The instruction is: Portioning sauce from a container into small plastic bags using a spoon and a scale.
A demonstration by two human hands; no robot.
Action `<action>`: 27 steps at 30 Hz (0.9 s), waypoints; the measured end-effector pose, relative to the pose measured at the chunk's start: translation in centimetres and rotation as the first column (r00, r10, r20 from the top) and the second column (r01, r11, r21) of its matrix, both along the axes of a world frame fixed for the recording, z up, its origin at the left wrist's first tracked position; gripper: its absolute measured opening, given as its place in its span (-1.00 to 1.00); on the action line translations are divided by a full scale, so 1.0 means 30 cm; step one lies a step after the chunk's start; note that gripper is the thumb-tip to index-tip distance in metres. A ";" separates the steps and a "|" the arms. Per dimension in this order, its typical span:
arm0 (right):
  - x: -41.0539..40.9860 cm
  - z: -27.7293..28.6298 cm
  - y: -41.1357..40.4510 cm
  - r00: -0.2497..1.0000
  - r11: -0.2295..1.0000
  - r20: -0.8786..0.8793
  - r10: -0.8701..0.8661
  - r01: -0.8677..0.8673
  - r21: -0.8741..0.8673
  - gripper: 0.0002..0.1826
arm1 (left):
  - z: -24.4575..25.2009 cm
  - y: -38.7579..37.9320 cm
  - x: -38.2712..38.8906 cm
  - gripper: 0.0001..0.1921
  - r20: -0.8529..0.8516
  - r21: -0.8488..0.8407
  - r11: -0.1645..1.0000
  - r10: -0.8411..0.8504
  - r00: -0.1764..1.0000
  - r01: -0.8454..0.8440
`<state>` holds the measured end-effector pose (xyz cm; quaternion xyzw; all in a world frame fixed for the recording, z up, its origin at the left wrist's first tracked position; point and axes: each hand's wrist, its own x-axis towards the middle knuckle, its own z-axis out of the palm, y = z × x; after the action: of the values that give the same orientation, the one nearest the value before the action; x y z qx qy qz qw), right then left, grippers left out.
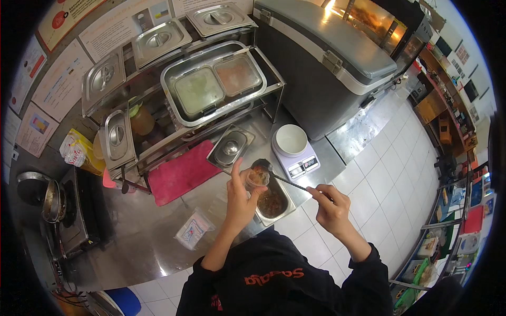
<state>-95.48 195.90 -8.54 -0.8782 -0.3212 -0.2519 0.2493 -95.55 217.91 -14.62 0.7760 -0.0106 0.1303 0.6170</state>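
My left hand (243,197) holds a small clear plastic cup (257,178) with reddish-orange food in it. Between the fingers of my right hand (331,205) is the thin dark handle of a ladle (290,182), whose dark bowl meets the cup's far rim. Below both, a rectangular steel pan (291,208) holds a brownish-red sauce or relish with bits in it. Part of that pan is hidden by the cup and my left hand. Just beyond stands a lilac kitchen scale (303,168) carrying a white bowl (291,139).
A lidded steel pan (231,147) and a pink cloth (182,172) lie beyond my hands. A plastic packet (194,228) rests on the steel counter (130,258). Behind stands a steel rack (278,89) with lidded containers; a large grey cooler box (312,79) is at right, a stove (75,221) at left.
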 end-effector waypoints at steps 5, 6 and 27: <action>0.004 -0.003 -0.004 1.000 1.000 0.018 0.010 -0.010 0.008 -0.43 | 0.006 -0.006 0.000 -0.18 -0.012 0.022 1.000 0.007 1.000 -0.007; 0.004 -0.005 -0.006 0.999 1.000 0.041 0.022 -0.023 0.021 -0.43 | 0.005 -0.007 0.001 -0.18 -0.015 0.013 1.000 0.004 1.000 -0.004; 0.007 -0.064 -0.036 0.746 0.939 -0.664 0.047 0.194 0.283 -0.75 | -0.003 0.048 -0.037 -0.30 0.357 0.460 0.873 -0.012 0.934 -0.164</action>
<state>-95.28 194.81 -10.47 -0.8667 -0.1290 0.0149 0.4817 -96.67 219.36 -14.69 0.8693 -0.1210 0.2836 0.3865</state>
